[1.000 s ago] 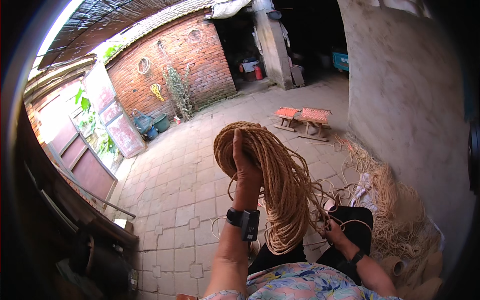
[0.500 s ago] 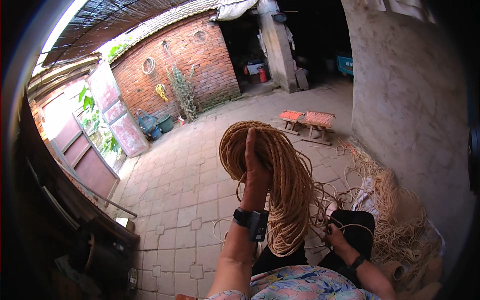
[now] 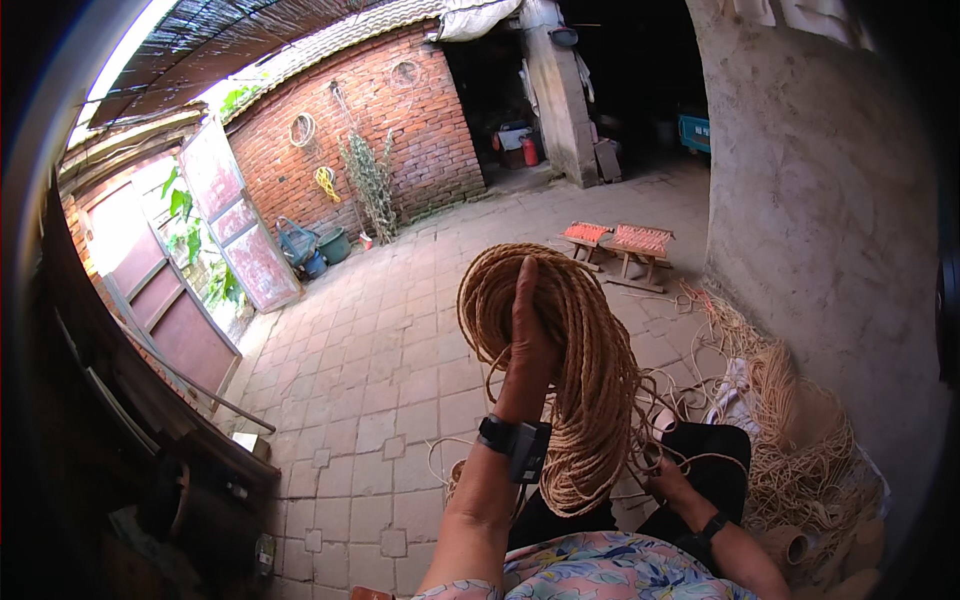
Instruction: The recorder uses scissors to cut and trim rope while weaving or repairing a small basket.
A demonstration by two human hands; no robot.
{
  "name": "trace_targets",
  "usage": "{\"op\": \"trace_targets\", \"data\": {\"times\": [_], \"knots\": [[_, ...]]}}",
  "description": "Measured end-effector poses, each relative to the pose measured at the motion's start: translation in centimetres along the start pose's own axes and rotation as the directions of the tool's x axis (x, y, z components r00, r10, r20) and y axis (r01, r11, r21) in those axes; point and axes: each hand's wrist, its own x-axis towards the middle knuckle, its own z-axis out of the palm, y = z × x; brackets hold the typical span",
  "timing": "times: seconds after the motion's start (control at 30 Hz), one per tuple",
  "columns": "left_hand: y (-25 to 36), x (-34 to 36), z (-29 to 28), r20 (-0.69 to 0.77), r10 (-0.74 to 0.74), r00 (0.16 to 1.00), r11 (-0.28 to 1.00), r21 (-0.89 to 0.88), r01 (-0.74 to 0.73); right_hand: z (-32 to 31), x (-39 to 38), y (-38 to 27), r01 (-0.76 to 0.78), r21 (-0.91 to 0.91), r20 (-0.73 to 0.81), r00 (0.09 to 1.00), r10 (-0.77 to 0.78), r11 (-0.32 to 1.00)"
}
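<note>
A thick coil of tan twisted rope (image 3: 597, 410) hangs in many loops in front of me, over the paved floor. My left hand (image 3: 535, 335) is raised inside the top of the coil and closed round it, its thumb lying up along the loops. The lower loops droop down near my lap. Low at the right, my right hand (image 3: 668, 480) is closed by my knee on a strand of the same rope. Loose strands run from the coil to this hand. Its fingertips are partly hidden.
A tangled heap of pale rope (image 3: 795, 440) lies against the plastered wall (image 3: 820, 200) at my right. Two small folding stools (image 3: 640, 242) with orange woven seats stand ahead. Buckets (image 3: 332, 246) sit by the brick wall, near an open metal door (image 3: 228, 220).
My left hand and the coil have shifted a little to the right. My right hand stays by my knee with the strand, almost unmoved.
</note>
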Motion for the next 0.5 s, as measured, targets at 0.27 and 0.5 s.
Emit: {"op": "trace_targets", "data": {"times": [0.27,0.5], "knots": [[0.0,0.1,0.2,-0.047,-0.003,0.999,0.999,0.048,0.006,-0.4,0.6,1.6,-0.133,-0.159,-0.047,0.991,0.127,0.978],[0.1,-0.2,0.6,-0.023,-0.033,0.999,0.999,0.025,0.033,-0.7,1.0,2.7,-0.099,-0.086,0.044,0.994,0.103,0.991]]}}
